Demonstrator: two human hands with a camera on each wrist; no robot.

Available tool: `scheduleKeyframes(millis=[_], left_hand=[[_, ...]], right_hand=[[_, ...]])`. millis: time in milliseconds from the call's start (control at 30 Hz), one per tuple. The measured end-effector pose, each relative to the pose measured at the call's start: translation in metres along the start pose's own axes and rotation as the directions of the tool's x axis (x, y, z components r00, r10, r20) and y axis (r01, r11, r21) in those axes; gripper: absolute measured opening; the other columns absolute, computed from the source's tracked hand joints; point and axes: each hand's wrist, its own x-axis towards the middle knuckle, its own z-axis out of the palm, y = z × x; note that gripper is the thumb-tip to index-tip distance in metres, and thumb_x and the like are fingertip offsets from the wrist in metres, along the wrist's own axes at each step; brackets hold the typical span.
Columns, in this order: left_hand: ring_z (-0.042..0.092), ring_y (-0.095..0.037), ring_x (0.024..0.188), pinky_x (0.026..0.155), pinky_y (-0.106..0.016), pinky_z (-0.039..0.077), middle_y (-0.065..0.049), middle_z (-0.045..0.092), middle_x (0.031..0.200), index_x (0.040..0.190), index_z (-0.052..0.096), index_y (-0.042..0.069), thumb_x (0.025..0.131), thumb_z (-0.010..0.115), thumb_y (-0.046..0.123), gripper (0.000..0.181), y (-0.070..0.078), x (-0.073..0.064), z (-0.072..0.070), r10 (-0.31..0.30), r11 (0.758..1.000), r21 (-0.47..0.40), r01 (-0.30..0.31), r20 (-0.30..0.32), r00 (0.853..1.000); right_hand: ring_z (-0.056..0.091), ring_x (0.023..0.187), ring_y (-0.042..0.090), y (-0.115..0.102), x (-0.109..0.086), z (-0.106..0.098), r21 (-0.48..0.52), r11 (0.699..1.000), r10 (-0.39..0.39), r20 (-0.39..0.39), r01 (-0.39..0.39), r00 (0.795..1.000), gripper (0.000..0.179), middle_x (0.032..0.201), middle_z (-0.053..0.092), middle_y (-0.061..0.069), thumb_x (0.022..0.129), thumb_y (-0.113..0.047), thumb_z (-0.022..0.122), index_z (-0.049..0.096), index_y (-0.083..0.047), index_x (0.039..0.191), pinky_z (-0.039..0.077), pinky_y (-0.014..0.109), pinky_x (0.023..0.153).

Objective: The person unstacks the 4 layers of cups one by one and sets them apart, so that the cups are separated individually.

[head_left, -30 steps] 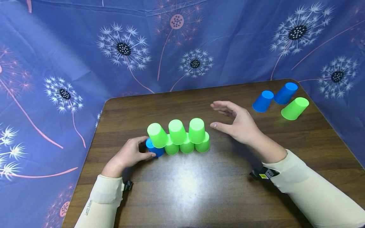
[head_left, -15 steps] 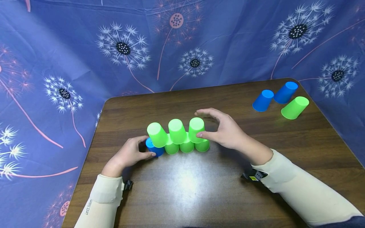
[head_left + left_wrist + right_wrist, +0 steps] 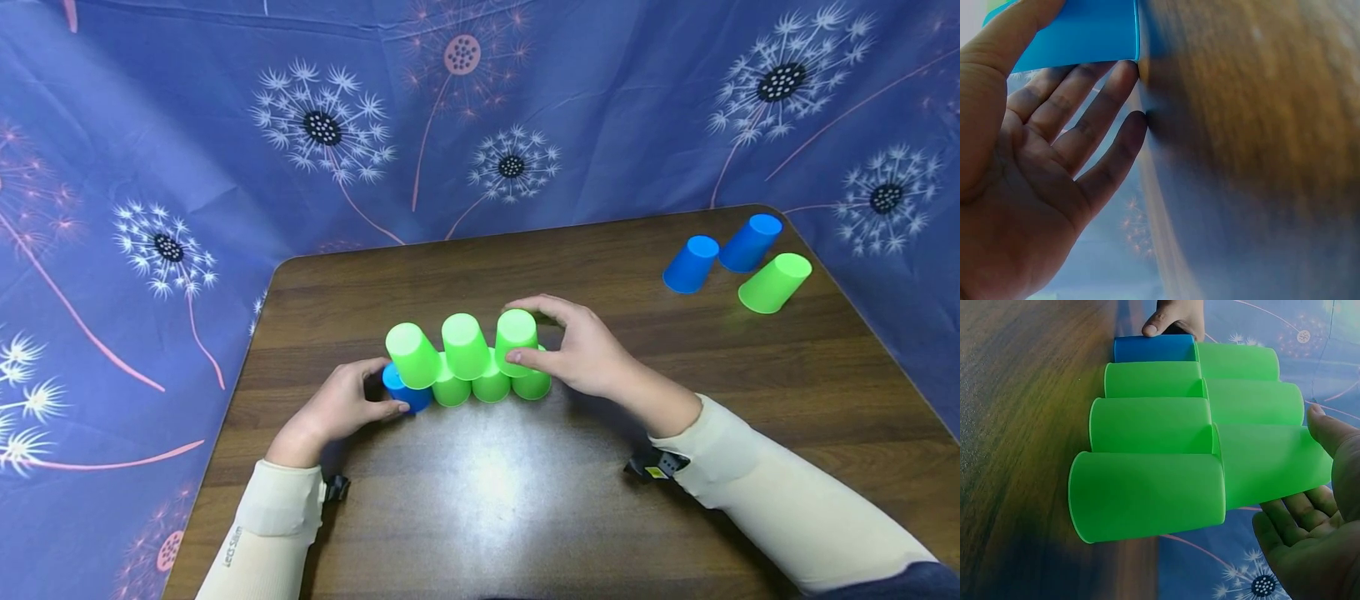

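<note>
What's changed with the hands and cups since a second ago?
The right hand moved left and now curls round the rightmost upper green tapered plastic cup in the stack. The left hand still holds the blue tapered plastic cup at the bottom row's left end; no cup has visibly moved.

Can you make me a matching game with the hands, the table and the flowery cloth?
Column one
1. left hand
2. right hand
3. cloth
4. table

Column two
A. at an upper-row green cup
B. brown
C. at a bottom-row blue cup
D. blue with flowers

Right pairs: 1-C, 2-A, 3-D, 4-B
</note>
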Motion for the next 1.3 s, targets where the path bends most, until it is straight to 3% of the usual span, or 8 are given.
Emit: scheduleKeyframes(millis=[233,433,733,900,1300], left_hand=[[0.059,-0.012,0.104,0.093,-0.04,0.048,0.007,0.065,0.112,0.121,0.063,0.015,0.073,0.084,0.04,0.057,0.001,-0.001,0.0,-0.003,1.0,0.001,0.003,-0.002,1.0],[0.059,-0.012,0.104,0.093,-0.04,0.049,0.006,0.065,0.113,0.121,0.063,0.015,0.074,0.083,0.042,0.058,0.0,-0.002,0.0,0.0,1.0,0.006,0.001,-0.003,1.0],[0.059,-0.011,0.102,0.092,-0.04,0.049,0.008,0.065,0.111,0.12,0.063,0.017,0.073,0.083,0.042,0.057,0.0,-0.002,0.001,0.004,1.0,0.004,-0.004,-0.003,1.0],[0.059,-0.011,0.103,0.092,-0.04,0.049,0.008,0.065,0.112,0.12,0.063,0.017,0.074,0.083,0.043,0.057,0.001,-0.002,0.001,0.003,1.0,0.006,-0.003,-0.001,1.0],[0.059,-0.012,0.104,0.092,-0.04,0.049,0.007,0.064,0.113,0.122,0.062,0.017,0.074,0.083,0.041,0.058,0.002,-0.003,0.0,-0.008,1.0,-0.004,0.008,0.007,1.0]], right_hand=[[0.057,0.112,0.02,-0.029,-0.004,-0.005,0.02,1.0,0.006,-0.053,-0.005,0.999,0.05,0.117,0.065,0.003,0.078,-0.013,0.082,0.062,-0.007,0.123,0.042,0.04,0.096],[0.06,0.104,0.019,-0.039,-0.007,-0.016,0.039,0.999,-0.022,-0.108,0.027,0.994,0.047,0.111,0.067,0.005,0.078,-0.007,0.081,0.063,-0.004,0.121,0.047,0.041,0.089],[0.062,0.094,0.015,-0.031,-0.016,-0.042,0.04,0.996,-0.07,-0.187,0.079,0.98,0.045,0.11,0.068,0.006,0.08,-0.003,0.079,0.063,-0.003,0.122,0.05,0.032,0.078],[0.063,0.093,0.014,-0.022,-0.025,-0.058,0.002,0.999,-0.046,-0.243,0.048,0.969,0.046,0.108,0.068,0.008,0.079,-0.003,0.079,0.063,-0.005,0.122,0.051,0.03,0.077],[0.063,0.094,0.014,-0.002,-0.036,-0.088,0.031,0.999,-0.019,-0.331,0.031,0.943,0.047,0.107,0.067,0.013,0.078,0.003,0.077,0.062,-0.001,0.123,0.051,0.024,0.078]])
